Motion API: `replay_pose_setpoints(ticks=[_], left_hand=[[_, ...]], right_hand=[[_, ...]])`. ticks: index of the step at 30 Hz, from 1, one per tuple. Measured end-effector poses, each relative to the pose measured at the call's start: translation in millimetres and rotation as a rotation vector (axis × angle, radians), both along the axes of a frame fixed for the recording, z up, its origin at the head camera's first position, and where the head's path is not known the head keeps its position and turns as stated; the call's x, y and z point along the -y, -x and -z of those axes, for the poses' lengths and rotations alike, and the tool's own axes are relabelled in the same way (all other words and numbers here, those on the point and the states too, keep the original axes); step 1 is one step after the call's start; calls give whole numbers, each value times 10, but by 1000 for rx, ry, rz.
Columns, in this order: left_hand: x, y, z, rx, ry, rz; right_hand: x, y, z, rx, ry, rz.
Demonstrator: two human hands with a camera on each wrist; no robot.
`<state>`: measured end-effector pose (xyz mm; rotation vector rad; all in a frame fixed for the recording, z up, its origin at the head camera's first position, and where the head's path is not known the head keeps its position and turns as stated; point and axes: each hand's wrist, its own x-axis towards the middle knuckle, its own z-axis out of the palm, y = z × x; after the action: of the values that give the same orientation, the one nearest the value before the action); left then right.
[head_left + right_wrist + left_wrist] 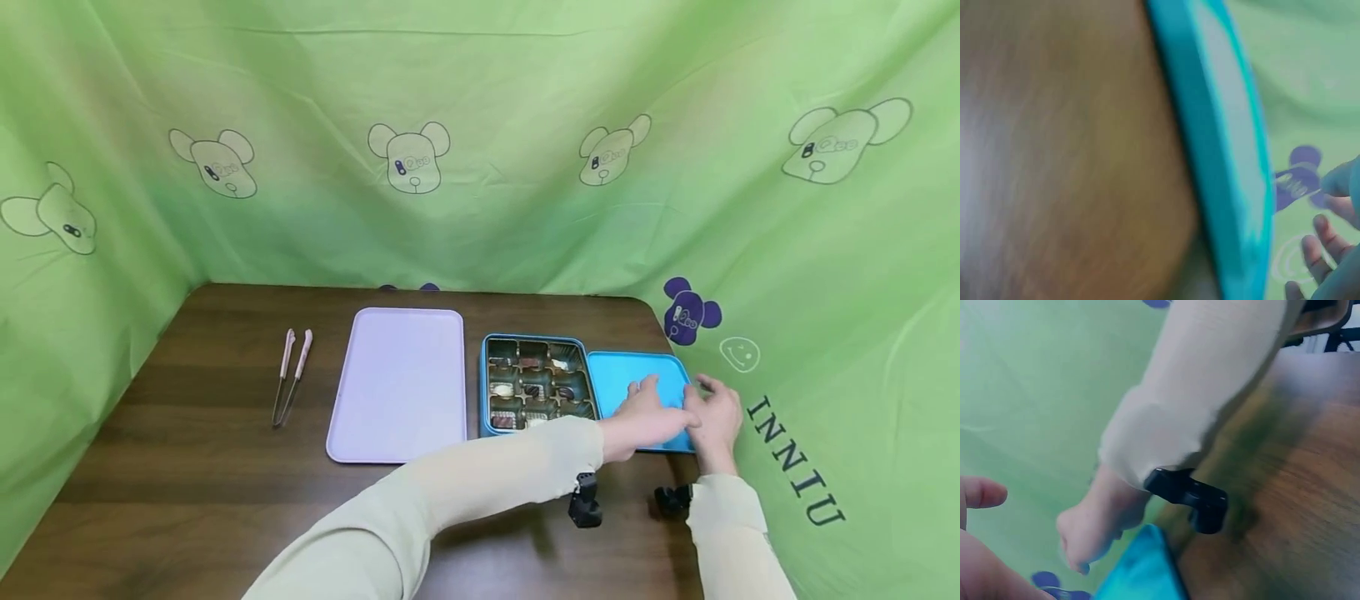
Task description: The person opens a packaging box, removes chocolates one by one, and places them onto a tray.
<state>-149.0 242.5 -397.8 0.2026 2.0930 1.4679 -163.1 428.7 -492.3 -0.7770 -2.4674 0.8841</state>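
An open blue tin box of chocolates in dark cups stands right of the table's middle. Its blue lid lies flat just to the right of it. My left arm reaches across in front of the box. My left hand rests on the lid with fingers loosely spread. My right hand curls over the lid's right edge. In the left wrist view the right hand hangs beside the lid's corner. The right wrist view, blurred, shows the lid's rim and fingertips beyond it.
A lilac tray lies left of the box, and pink-handled tweezers lie further left. The brown table is walled by green printed cloth at the back and both sides, close to the lid's right.
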Motion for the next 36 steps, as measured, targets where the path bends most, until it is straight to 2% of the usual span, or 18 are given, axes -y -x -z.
replay_pose_setpoints(ticks=[5, 10, 15, 18, 22, 25, 27, 32, 36], left_hand=[[321, 32, -186, -76, -133, 15], [729, 120, -344, -180, -278, -30], [1138, 207, -397, -305, -387, -78], [1347, 201, -402, -364, -464, -94], [1586, 174, -392, -475, -546, -119], [1751, 204, -370, -573, -552, -166], [1884, 254, -337, -614, -540, -201], [2286, 405, -182, -632, -484, -321], [2612, 462, -31, -609, -462, -457]], right_hand=[[270, 56, -241, -203, -33, 7], [524, 95, -476, -330, -65, -56], [751, 112, -658, -430, -56, -144], [895, 103, -749, -472, -9, -186], [1099, 95, -835, -503, 65, -269], [1219, 86, -867, -504, 95, -330], [1283, 82, -868, -499, 102, -357], [1369, 40, -795, -476, 125, -371], [1397, -9, -724, -448, 170, -355]])
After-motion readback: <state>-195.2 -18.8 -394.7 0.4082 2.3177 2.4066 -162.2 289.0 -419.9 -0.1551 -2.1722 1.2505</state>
